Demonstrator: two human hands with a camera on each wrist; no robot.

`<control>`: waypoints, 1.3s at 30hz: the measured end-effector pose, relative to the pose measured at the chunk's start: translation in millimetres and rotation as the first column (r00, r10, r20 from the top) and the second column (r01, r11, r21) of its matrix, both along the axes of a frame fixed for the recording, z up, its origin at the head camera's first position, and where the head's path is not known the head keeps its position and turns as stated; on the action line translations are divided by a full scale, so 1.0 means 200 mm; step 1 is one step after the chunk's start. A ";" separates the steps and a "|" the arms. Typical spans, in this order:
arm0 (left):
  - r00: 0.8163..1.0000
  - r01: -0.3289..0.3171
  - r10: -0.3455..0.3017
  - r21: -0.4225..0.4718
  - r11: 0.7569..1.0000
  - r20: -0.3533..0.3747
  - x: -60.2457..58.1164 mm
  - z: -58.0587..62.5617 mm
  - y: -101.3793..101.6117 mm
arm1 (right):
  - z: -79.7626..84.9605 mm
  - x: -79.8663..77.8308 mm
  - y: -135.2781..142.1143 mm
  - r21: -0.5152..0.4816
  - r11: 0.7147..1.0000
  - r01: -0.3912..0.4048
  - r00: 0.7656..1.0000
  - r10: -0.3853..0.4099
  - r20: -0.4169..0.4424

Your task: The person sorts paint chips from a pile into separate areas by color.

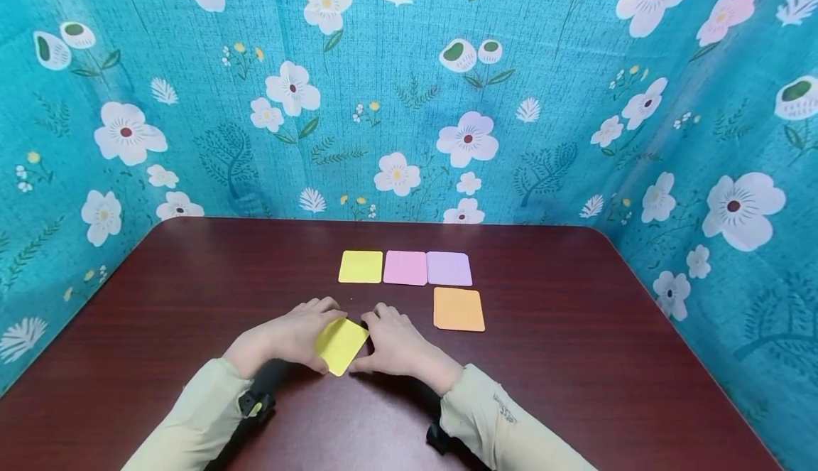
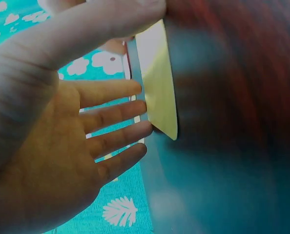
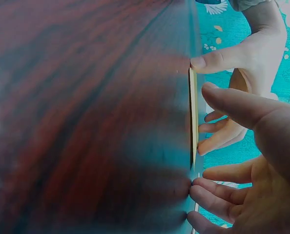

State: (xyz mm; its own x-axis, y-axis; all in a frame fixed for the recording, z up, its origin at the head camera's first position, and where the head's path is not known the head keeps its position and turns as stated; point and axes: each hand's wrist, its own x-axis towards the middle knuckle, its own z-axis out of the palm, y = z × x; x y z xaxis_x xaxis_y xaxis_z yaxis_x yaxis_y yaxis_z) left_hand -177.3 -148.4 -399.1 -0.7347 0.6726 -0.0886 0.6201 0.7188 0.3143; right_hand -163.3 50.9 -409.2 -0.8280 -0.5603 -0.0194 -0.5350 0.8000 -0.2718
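Note:
A yellow square card with rounded corners is held low over the table, turned so that one corner points toward me. My left hand grips it by its left side, thumb on the near edge and fingers on the far one. In the left wrist view, the thumb covers the upper end of the card. My right hand is beside the card's right corner, thumb and fingers spread apart. The right wrist view shows the card edge-on, with the right thumb just short of it.
Farther back on the dark red table lie a second yellow card, a pink card and a lilac card in a row. An orange card lies below the lilac one. A flowered blue cloth hangs behind the table.

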 end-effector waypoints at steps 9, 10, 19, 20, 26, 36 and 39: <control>0.998 -0.049 0.049 -0.008 0.999 -0.026 0.01 -0.02 0.03 | -0.01 -0.01 -0.04 0.043 0.999 0.011 0.999 -0.009 -0.051; 0.998 -0.052 0.052 -0.010 0.999 -0.032 0.01 -0.02 0.03 | -0.01 -0.01 -0.04 0.045 0.999 0.008 0.999 -0.006 -0.052; 0.990 -0.040 0.035 -0.033 0.999 -0.134 0.02 -0.02 0.06 | 0.01 -0.03 -0.06 0.093 0.996 -0.007 1.000 0.010 -0.025; 0.989 -0.040 0.034 -0.037 0.999 -0.143 0.02 -0.02 0.06 | 0.01 -0.03 -0.07 0.100 0.995 -0.005 1.000 0.008 -0.024; 0.989 -0.049 0.043 -0.039 0.998 -0.140 0.03 -0.02 0.06 | 0.01 -0.05 -0.08 0.109 0.994 -0.013 0.999 0.016 -0.028; 0.987 -0.044 0.039 -0.029 0.999 -0.156 0.02 -0.02 0.05 | 0.02 -0.09 -0.05 0.098 0.993 -0.069 0.997 0.071 -0.018; 0.993 -0.039 0.036 -0.025 0.999 -0.117 0.01 -0.01 0.04 | 0.03 -0.10 -0.04 0.088 0.993 -0.082 0.996 0.085 -0.032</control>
State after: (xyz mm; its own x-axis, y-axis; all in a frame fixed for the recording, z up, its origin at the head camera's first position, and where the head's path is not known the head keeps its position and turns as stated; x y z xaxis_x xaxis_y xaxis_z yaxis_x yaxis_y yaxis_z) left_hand -175.0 -141.3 -401.9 -0.7655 0.6431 -0.0194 0.6239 0.7494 0.2215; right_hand -184.2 43.2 -403.2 -0.7792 -0.6253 -0.0421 -0.6093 0.7716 -0.1827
